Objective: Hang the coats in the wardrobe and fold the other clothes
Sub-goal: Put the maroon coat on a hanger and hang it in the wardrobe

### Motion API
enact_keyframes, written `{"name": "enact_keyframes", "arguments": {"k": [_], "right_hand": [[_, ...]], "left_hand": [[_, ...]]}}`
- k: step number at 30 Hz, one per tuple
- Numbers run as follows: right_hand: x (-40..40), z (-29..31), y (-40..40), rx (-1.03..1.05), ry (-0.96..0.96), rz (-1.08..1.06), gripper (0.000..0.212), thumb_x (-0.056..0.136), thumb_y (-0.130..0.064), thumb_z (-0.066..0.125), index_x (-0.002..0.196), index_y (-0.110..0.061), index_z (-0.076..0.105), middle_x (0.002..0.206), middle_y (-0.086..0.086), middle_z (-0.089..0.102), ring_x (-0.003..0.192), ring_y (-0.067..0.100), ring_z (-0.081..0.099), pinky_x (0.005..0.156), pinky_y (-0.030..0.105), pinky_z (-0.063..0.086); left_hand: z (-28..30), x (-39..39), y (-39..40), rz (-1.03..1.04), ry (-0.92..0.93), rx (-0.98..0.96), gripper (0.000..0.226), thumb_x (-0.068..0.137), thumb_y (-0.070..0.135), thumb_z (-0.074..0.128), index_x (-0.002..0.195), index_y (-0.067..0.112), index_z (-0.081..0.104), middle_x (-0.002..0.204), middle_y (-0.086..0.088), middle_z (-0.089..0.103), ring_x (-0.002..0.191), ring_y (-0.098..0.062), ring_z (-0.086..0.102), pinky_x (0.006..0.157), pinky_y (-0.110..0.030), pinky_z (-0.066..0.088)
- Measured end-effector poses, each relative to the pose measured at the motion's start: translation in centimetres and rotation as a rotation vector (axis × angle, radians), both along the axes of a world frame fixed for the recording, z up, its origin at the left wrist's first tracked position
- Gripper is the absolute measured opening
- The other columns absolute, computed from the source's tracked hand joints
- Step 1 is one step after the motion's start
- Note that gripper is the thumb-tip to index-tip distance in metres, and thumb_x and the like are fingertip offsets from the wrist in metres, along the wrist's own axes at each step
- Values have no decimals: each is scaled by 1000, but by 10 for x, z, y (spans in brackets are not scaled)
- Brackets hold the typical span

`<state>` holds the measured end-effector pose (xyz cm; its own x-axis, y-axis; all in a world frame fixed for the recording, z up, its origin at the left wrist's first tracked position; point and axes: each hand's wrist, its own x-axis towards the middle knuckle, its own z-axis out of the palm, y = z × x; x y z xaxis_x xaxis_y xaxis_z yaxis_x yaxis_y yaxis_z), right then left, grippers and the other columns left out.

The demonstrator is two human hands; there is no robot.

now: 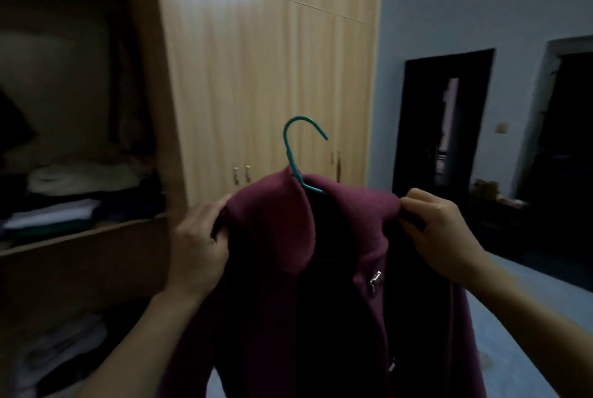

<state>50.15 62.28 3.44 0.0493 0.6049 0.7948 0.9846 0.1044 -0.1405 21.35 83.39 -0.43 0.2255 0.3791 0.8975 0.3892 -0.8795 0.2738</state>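
Note:
A maroon coat [279, 224] with a dark lining and a metal zipper pull hangs on a green hanger [296, 153], whose hook sticks up above the collar. My left hand [200, 242] grips the coat's left shoulder. My right hand [439, 230] pinches the right shoulder. Both hold the coat up in front of the light wooden wardrobe [256, 76]. The hanger's arms are hidden inside the coat.
An open wardrobe section at the left has shelves with folded clothes [61, 208] and more piles below [61, 352]. The closed doors have small metal handles [241, 174]. A dark doorway [442, 121] lies to the right, with pale blue floor [526, 295] below it.

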Motion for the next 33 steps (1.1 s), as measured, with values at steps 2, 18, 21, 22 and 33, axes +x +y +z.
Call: {"name": "enact_keyframes", "arguments": {"k": [2, 18, 21, 22, 33], "right_hand": [[-30, -5, 29, 47, -1, 14, 12, 81, 4, 72, 86, -7, 71, 79, -3, 55, 66, 11, 56, 61, 29, 49], [-210, -13, 184, 171, 150, 323, 11, 84, -11, 61, 85, -6, 70, 80, 2, 62, 68, 7, 58, 60, 24, 46], [-218, -12, 200, 158, 186, 351, 8, 87, -10, 63, 86, -7, 71, 83, 2, 64, 70, 14, 61, 63, 29, 49], [-221, -13, 206, 142, 199, 352, 6, 88, -5, 66, 86, -9, 71, 82, 0, 64, 70, 12, 61, 63, 28, 49], [-223, -43, 284, 136, 266, 435, 28, 84, -5, 61, 71, -30, 56, 71, -16, 55, 61, 1, 52, 56, 16, 40]], "left_hand": [[-2, -33, 7, 58, -35, -4, 55, 68, -18, 72, 118, 4, 68, 100, -10, 68, 94, -25, 63, 86, -27, 44], [30, -326, 125, 90, 19, -114, 42, 81, -16, 61, 108, 14, 73, 104, 7, 71, 102, -6, 64, 93, -20, 48], [44, -346, 133, -50, 12, -240, 38, 84, -11, 63, 103, 19, 74, 98, 15, 72, 98, -2, 67, 85, -15, 51], [47, -349, 135, -81, 24, -274, 35, 84, -10, 64, 101, 20, 73, 97, 14, 72, 97, -4, 67, 84, -15, 52], [34, -312, 152, -42, 84, -406, 28, 87, -2, 68, 98, 22, 76, 93, 13, 75, 94, -1, 69, 87, -20, 55]]}}
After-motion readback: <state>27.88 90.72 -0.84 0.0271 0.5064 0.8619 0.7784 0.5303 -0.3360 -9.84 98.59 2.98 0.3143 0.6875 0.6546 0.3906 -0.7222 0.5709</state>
